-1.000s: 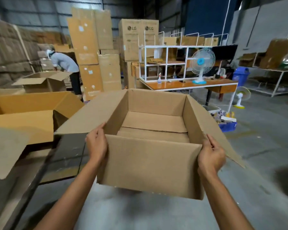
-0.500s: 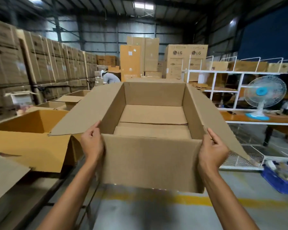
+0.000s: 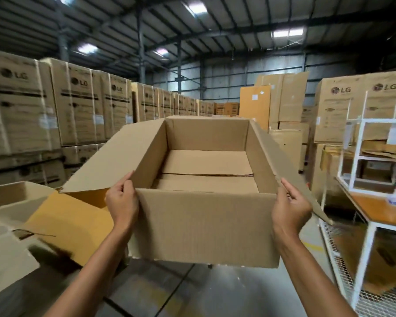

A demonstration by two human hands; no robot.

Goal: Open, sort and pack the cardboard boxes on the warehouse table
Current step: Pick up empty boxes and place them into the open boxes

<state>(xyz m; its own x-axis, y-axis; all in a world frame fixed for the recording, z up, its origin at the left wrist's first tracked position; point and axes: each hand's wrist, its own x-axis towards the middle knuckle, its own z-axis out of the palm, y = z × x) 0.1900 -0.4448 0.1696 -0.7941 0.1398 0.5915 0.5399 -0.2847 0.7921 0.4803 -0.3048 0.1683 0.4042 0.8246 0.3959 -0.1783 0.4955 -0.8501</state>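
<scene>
I hold an open, empty brown cardboard box [image 3: 206,227] in the air in front of me, its top flaps spread outward. My left hand [image 3: 122,202] grips the near left corner, thumb inside the side flap. My right hand [image 3: 292,208] grips the near right corner the same way. The box bottom shows two closed inner flaps with a seam across the middle.
More open cardboard boxes [image 3: 69,225] lie at lower left. Tall stacks of LG cartons [image 3: 78,110] line the left and back. At right stands a white-framed table with an orange top [image 3: 384,211] and a white shelf rack [image 3: 361,156]. Below is grey concrete floor [image 3: 192,294].
The view has swung up and left with the box still held in both hands; the fan and the blue crate have left the frame, and the carton stacks now fill the background.
</scene>
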